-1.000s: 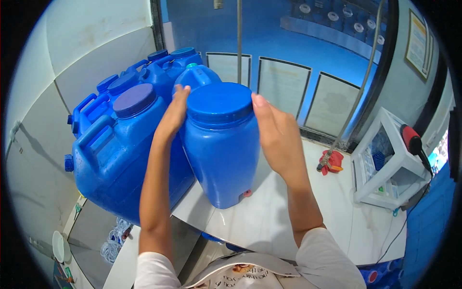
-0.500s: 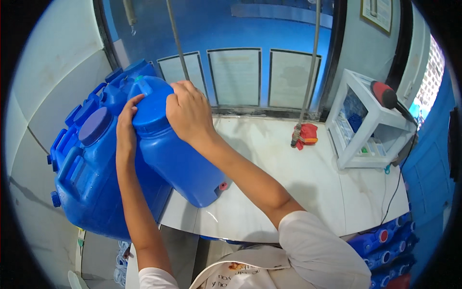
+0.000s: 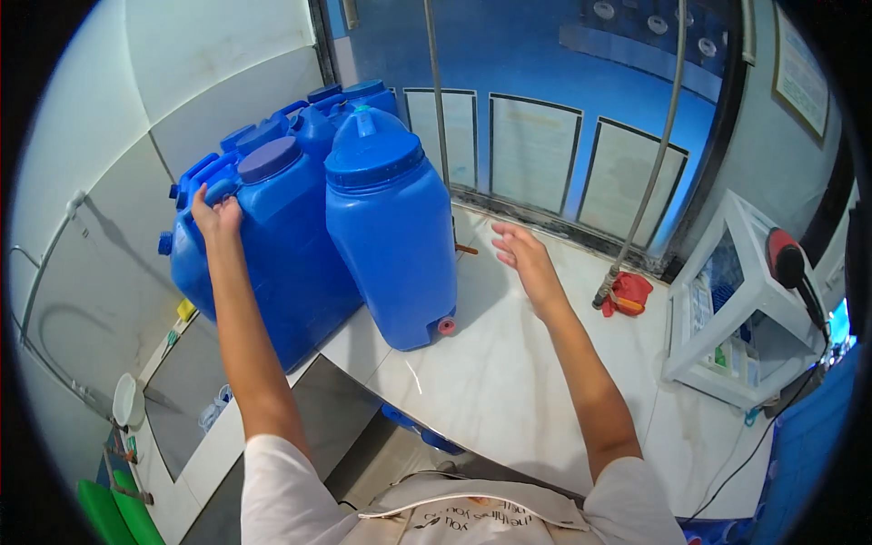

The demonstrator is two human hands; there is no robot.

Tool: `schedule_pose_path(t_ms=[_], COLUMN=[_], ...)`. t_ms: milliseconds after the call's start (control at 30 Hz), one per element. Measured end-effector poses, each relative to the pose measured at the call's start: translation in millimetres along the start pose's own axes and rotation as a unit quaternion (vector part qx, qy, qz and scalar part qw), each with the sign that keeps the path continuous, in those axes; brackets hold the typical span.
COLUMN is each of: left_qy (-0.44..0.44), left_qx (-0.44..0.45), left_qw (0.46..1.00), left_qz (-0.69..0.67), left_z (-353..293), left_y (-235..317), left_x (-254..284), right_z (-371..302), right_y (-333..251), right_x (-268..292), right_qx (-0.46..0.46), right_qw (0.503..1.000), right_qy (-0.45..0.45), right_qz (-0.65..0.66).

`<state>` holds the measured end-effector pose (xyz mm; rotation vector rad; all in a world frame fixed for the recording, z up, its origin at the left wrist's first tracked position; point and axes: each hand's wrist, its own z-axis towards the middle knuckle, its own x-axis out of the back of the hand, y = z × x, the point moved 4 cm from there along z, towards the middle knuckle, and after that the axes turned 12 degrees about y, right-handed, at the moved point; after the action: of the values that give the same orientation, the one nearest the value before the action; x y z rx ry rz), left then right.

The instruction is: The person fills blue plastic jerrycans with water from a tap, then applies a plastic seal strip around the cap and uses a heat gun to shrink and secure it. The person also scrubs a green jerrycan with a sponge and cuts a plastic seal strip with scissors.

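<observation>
My left hand [image 3: 218,221] is closed around the top handle of a large blue jerrycan [image 3: 289,245] with a purplish screw lid. To its right stands an upright blue water container [image 3: 392,241] with a wide blue lid [image 3: 374,159] and a small reddish port low on its front. The lid sits on its mouth, and neither hand touches this container. Over the white tiled counter [image 3: 509,363], my right hand [image 3: 527,259] is open and holds nothing, its fingers pointing toward the container.
More blue jugs [image 3: 313,132] crowd behind, against the wall. A hanging hose [image 3: 649,182] ends near a red cloth-like bundle [image 3: 629,295]. At right, a white open-sided cabinet [image 3: 677,354] carries a red and black corded tool [image 3: 788,259]. The counter's front edge runs before me.
Both hands have left the container's wide lid. My left hand moved left onto the jerrycan's handle; my right hand drew away to the right and opened. The view has shifted leftward.
</observation>
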<state>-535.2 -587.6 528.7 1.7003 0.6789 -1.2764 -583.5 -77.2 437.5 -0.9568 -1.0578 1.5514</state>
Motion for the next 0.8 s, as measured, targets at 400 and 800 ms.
schedule_pose_path(t_ms=[400,800], left_qy=[-0.248,-0.535], left_qx=[-0.213,-0.274], left_qw=[0.944,0.529], left_qz=[-0.035,0.599], left_z=[-306,-572], left_y=[66,-113], left_x=[23,131], right_z=[-121,-203], right_y=[-19,25], right_x=[62,78], right_qx=[-0.223,-0.492], right_qw=[0.941,0.762], right_qy=[-0.241,-0.377], right_qz=[0.086,0.189])
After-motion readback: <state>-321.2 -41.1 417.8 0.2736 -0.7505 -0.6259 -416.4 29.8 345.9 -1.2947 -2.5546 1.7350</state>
